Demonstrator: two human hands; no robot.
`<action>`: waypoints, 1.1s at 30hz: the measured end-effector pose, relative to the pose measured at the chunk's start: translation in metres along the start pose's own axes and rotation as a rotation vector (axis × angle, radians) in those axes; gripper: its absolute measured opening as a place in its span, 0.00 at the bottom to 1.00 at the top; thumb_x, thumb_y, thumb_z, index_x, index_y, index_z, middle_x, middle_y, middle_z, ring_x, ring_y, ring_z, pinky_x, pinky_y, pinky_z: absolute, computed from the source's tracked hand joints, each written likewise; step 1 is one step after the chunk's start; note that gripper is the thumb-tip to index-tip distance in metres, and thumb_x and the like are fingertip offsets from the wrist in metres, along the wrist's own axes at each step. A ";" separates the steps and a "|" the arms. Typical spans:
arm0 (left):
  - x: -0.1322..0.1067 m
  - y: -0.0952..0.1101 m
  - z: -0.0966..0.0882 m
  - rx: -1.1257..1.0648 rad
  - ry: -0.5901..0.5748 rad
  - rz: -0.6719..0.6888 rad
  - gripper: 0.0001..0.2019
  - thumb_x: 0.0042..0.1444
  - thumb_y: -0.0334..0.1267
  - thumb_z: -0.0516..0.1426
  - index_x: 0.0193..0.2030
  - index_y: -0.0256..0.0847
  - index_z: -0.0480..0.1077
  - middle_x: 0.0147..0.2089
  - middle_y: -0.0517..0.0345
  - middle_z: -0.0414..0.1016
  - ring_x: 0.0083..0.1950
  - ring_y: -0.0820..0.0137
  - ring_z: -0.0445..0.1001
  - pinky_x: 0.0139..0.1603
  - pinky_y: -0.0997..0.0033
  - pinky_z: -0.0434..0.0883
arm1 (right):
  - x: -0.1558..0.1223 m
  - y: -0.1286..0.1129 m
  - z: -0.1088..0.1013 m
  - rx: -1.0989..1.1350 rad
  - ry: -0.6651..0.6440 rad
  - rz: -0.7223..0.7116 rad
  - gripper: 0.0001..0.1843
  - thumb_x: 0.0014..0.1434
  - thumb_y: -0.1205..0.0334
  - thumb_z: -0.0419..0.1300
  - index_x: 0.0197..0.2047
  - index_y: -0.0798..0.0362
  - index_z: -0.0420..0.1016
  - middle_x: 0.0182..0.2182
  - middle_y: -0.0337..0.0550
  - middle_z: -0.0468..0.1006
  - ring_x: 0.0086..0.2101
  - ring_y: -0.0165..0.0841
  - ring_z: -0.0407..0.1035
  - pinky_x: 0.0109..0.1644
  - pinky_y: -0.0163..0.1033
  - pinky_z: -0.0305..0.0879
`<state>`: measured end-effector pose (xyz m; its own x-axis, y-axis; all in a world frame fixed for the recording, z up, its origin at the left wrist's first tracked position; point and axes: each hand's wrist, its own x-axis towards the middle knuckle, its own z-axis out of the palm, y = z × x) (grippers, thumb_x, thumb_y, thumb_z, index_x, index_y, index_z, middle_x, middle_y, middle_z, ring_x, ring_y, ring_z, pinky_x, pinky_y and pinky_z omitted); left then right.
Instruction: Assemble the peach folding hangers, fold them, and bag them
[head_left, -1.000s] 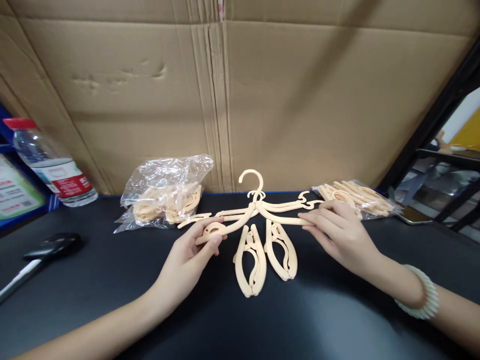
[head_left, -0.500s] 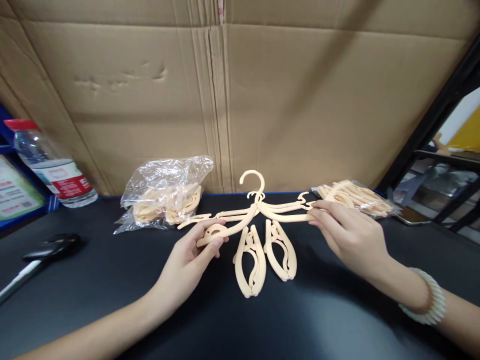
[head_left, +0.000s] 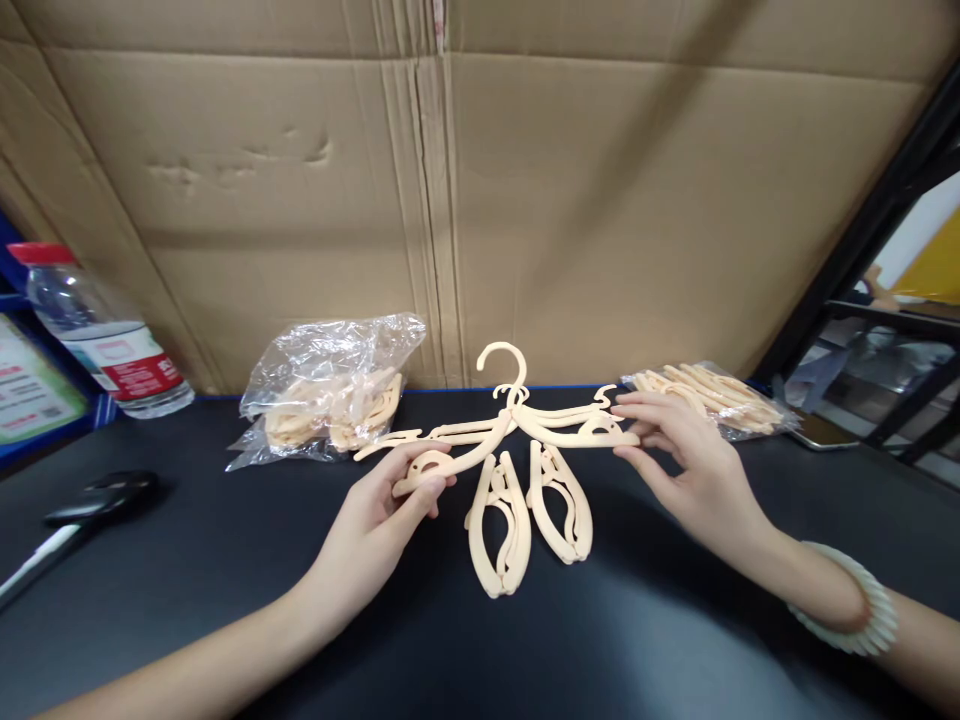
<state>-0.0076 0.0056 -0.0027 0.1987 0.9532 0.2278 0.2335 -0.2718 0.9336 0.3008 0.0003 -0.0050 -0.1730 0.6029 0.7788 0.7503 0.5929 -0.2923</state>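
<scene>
A cream plastic folding hanger (head_left: 517, 430) lies on the black table (head_left: 225, 580), its hook pointing away from me and two clip loops (head_left: 525, 515) hanging toward me. My left hand (head_left: 382, 520) pinches the end of the hanger's left arm between thumb and fingers. My right hand (head_left: 686, 465) pinches the tip of the right arm, which is spread outward. A pale beaded bracelet (head_left: 855, 615) sits on my right wrist.
A clear bag of more hanger parts (head_left: 330, 395) lies at the back left, another bag (head_left: 712, 395) at the back right. A water bottle (head_left: 97, 335) stands far left, a black mouse (head_left: 105, 495) nearer. Cardboard (head_left: 480, 200) forms the backdrop.
My right hand slid outward along the hanger's right arm and now grips its unfolded tip. My left hand kept its hold and barely moved.
</scene>
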 end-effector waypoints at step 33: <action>-0.018 0.016 0.013 -0.128 -0.024 -0.034 0.11 0.53 0.41 0.63 0.38 0.41 0.67 0.31 0.62 0.72 0.33 0.71 0.72 0.35 0.74 0.71 | 0.001 -0.029 -0.002 1.112 -0.154 0.704 0.11 0.57 0.60 0.67 0.32 0.52 0.68 0.32 0.39 0.75 0.33 0.29 0.71 0.40 0.36 0.73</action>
<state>0.0054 -0.0178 0.0045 0.2155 0.9578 0.1903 0.1173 -0.2189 0.9687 0.2799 -0.0177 0.0056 -0.0905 0.9699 0.2258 -0.1973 0.2048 -0.9587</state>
